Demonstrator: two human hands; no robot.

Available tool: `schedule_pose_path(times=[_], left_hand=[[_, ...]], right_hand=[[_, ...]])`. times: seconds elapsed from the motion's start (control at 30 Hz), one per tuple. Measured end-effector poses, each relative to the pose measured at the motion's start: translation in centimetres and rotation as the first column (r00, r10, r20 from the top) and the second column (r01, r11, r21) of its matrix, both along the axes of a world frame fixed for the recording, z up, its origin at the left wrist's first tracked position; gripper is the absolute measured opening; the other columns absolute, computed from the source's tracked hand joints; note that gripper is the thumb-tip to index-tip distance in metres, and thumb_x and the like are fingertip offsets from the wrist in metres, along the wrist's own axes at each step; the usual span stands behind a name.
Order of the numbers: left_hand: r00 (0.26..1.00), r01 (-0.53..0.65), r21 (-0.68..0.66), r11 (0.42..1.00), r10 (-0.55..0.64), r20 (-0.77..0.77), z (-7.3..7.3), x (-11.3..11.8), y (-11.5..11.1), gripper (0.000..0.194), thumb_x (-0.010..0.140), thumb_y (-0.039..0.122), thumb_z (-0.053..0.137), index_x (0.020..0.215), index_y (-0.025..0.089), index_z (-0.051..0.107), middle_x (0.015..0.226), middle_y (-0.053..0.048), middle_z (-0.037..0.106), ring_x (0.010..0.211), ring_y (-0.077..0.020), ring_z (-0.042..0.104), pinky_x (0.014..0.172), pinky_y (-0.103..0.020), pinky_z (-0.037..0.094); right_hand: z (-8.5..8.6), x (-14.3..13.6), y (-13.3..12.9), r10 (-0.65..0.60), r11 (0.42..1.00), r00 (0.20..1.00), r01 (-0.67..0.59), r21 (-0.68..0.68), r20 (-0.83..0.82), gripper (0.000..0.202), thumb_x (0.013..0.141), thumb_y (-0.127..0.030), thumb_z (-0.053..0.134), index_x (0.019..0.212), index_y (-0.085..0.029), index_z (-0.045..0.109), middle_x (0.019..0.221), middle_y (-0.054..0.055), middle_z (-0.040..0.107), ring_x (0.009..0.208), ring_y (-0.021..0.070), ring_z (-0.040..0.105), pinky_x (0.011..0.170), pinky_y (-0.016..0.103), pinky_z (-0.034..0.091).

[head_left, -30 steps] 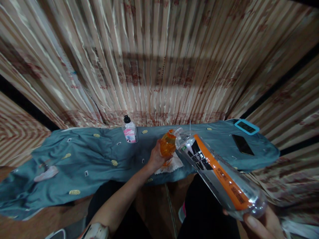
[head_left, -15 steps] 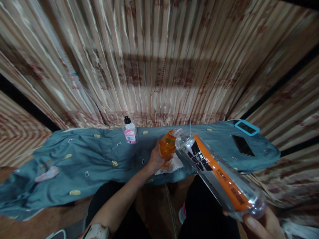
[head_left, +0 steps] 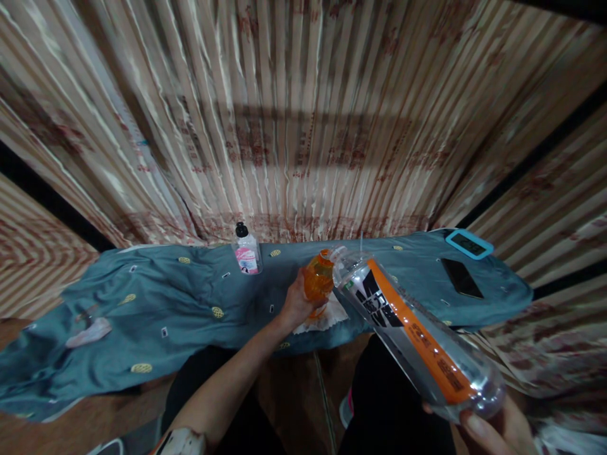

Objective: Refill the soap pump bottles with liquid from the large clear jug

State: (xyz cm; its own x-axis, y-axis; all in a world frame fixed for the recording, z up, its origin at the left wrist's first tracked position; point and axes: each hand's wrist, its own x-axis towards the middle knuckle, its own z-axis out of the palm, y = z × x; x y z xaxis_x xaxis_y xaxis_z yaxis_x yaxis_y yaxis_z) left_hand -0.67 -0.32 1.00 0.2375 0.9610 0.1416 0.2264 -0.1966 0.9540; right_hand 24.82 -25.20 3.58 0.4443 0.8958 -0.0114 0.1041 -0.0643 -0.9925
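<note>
Left hand [head_left: 298, 299] wrapped around the orange bottle [head_left: 319, 275], fingers closed on its side, and it's upright with its open mouth facing up! Over on the right, the right hand [head_left: 496, 430] has the big clear bottle [head_left: 417, 335] by its base end, thumb pressed on the plastic, and that one is tilted, neck down toward the orange bottle. The two mouths meet, or very nearly (whether they truly touch, I cannot tell from here). A bold orange band and black lettering run along the clear bottle's label.

Now outward from the orange bottle, our landmark! Just beneath it, a white tissue [head_left: 327, 316] lies spread on the teal patterned cloth [head_left: 184, 316]. To its left and a little farther back stands the pump bottle [head_left: 247, 251], black-topped, with a pink and white label. Well off to its left, near the cloth's end, there's a small pale pinkish item [head_left: 89, 332] (too blurred to name, that one).

Swing to the right of the orange bottle, well apart from it: a dark phone [head_left: 461, 277] lies flat, and just behind the phone sits a blue-framed display [head_left: 469, 244]. Beyond everything, the pleated curtain [head_left: 303, 126] hangs behind the orange bottle, all stripes and reddish print!
</note>
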Motion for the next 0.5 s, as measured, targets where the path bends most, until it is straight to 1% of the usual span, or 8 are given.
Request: schedule_pose_path(times=[0.1, 0.23, 0.3, 0.4, 0.5], left_hand=[[1.0, -0.003, 0.0, 1.0, 0.003, 0.001, -0.09, 0.05, 0.06, 0.079, 0.058, 0.015, 0.091, 0.127, 0.021, 0.054, 0.118, -0.006, 0.073, 0.111, -0.0268, 0.072, 0.103, -0.043, 0.056], [1.0, 0.012, 0.007, 1.0, -0.012, 0.008, -0.14, 0.03, 0.07, 0.077, 0.059, 0.016, 0.09, 0.127, 0.022, 0.054, 0.118, -0.005, 0.073, 0.111, -0.0262, 0.072, 0.103, -0.043, 0.056], [1.0, 0.007, 0.007, 1.0, -0.007, 0.006, -0.13, 0.02, 0.05, 0.077, 0.059, 0.016, 0.09, 0.127, 0.022, 0.054, 0.119, -0.005, 0.072, 0.112, -0.0265, 0.071, 0.104, -0.043, 0.056], [1.0, -0.008, -0.007, 1.0, 0.008, -0.003, -0.19, 0.06, 0.07, 0.078, 0.057, 0.015, 0.091, 0.126, 0.022, 0.054, 0.116, -0.005, 0.073, 0.11, -0.0267, 0.071, 0.103, -0.044, 0.057], [1.0, -0.002, -0.009, 1.0, 0.002, 0.001, -0.31, 0.09, 0.1, 0.077, 0.058, 0.016, 0.091, 0.126, 0.023, 0.054, 0.117, -0.003, 0.073, 0.11, -0.0258, 0.072, 0.103, -0.043, 0.057]], right_hand=[[0.16, -0.03, -0.04, -0.011, 1.0, 1.0, 0.011, -0.001, 0.017, 0.067, 0.083, -0.056, 0.07, 0.14, -0.022, 0.058, 0.121, 0.015, 0.074, 0.111, 0.0398, 0.071, 0.094, 0.05, 0.057], [0.43, -0.48, 0.13, -0.035, 0.999, 0.998, 0.034, 0.013, 0.05, 0.064, 0.08, -0.053, 0.074, 0.134, -0.021, 0.063, 0.117, 0.015, 0.075, 0.11, 0.0414, 0.071, 0.089, 0.05, 0.059], [0.39, -0.54, 0.19, -0.039, 0.999, 0.998, 0.038, 0.021, 0.053, 0.062, 0.08, -0.053, 0.074, 0.132, -0.021, 0.065, 0.116, 0.015, 0.075, 0.11, 0.041, 0.071, 0.088, 0.049, 0.059], [0.23, -0.41, 0.17, -0.025, 1.0, 0.999, 0.024, 0.016, 0.038, 0.06, 0.081, -0.053, 0.073, 0.131, -0.021, 0.065, 0.113, 0.015, 0.076, 0.105, 0.0395, 0.073, 0.084, 0.047, 0.06], [0.23, -0.35, 0.12, -0.017, 1.0, 0.999, 0.017, 0.007, 0.038, 0.059, 0.082, -0.053, 0.073, 0.131, -0.021, 0.065, 0.115, 0.015, 0.076, 0.104, 0.0388, 0.074, 0.083, 0.046, 0.061]])
